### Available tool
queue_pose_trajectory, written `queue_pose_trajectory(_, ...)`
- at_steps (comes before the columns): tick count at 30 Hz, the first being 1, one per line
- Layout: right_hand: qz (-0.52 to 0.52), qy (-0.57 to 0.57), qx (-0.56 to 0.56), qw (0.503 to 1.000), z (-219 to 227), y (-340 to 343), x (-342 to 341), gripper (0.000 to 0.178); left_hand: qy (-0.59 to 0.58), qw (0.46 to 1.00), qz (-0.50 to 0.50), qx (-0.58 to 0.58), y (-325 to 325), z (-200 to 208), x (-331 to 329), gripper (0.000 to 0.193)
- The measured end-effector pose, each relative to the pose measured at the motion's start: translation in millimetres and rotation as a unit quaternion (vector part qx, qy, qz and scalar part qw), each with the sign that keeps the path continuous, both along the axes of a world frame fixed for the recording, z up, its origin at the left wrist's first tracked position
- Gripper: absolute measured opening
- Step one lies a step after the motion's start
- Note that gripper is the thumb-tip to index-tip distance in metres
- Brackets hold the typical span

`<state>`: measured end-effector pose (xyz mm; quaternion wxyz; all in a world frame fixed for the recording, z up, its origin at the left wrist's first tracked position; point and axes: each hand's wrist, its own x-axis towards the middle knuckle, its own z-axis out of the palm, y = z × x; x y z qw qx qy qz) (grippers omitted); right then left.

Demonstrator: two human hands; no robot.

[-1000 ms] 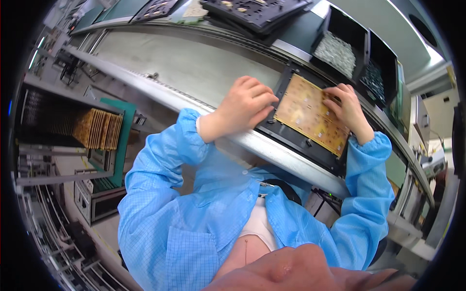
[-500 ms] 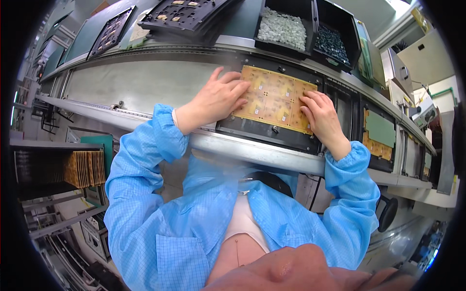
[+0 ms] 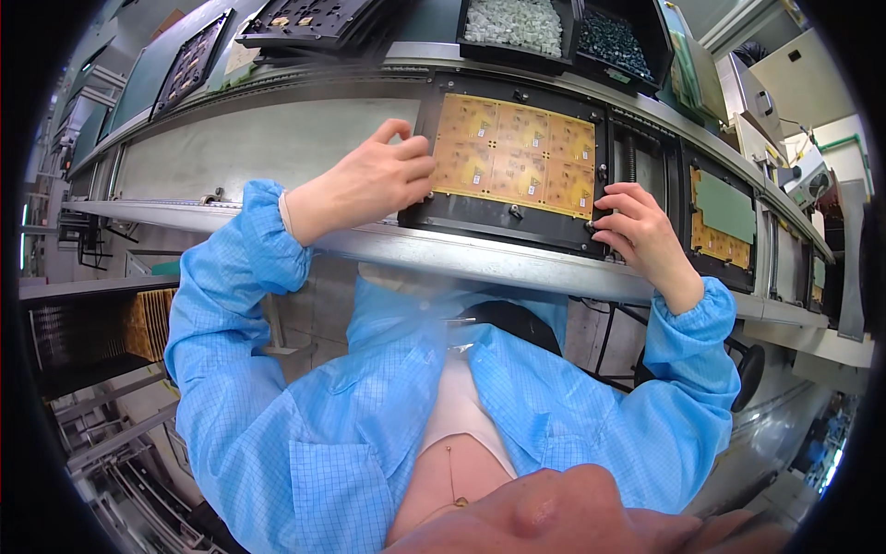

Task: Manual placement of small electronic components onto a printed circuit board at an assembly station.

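A yellow-brown circuit board panel [image 3: 517, 152] lies flat in a black carrier frame [image 3: 461, 210] on the rail line before me. My left hand [image 3: 378, 175] is at the carrier's left edge, its fingers curled in. Whatever lies under those fingertips is hidden, though a small dark knob shows just by them. At the carrier's lower right corner is my right hand [image 3: 641, 231], fingers bent and apart, the tips beside a small black knob [image 3: 591, 224]. Neither hand covers the panel's middle. Another black knob [image 3: 516, 211] sits at the carrier's near edge.
Beyond the rail stand a black bin of whitish parts [image 3: 513, 28] and a black bin of dark parts [image 3: 616, 44]. Stacked black carriers [image 3: 305, 26] are at the far left. Another carrier holds a panel under a green sheet [image 3: 725, 208]. A rack of boards [image 3: 148, 323] stands lower left.
Both hands have come off the panel's sides. The left has moved left to the carrier's edge, the right down and outward to its lower right corner. The view has shifted slightly.
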<state>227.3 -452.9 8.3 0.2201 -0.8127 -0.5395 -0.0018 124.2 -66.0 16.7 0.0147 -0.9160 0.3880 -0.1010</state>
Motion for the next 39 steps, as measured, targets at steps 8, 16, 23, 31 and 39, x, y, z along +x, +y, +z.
queue_pose_trajectory(8, 0.093, -0.203, -0.136, 0.965, 6.8, 8.6, 4.3, 0.014, -0.127, 0.950, -0.241, 0.150, -11.8, 19.4, 25.6, 0.006)
queue_pose_trajectory(16, 0.156, -0.216, -0.239, 0.933, 18.2, 21.4, 16.8, 0.016, 0.041, 0.986, -0.065, 0.146, -21.9, 22.7, 31.1, 0.006)
queue_pose_trajectory(23, -0.058, 0.009, -0.005, 0.998, 15.3, 13.8, 41.7, 0.018, 0.082, 0.991, -0.026, -0.099, -71.2, -8.5, 31.9, 0.041)
queue_pose_trajectory(31, -0.220, -0.084, 0.034, 0.971, -24.3, 42.1, 88.3, 0.018, 0.004, 0.991, -0.006, -0.136, -99.5, -46.6, 37.5, 0.038)
queue_pose_trajectory(39, -0.239, -0.064, -0.080, 0.966, -8.0, 62.4, 106.1, 0.017, 0.074, 0.984, 0.060, -0.151, -100.7, -46.7, 39.0, 0.039)
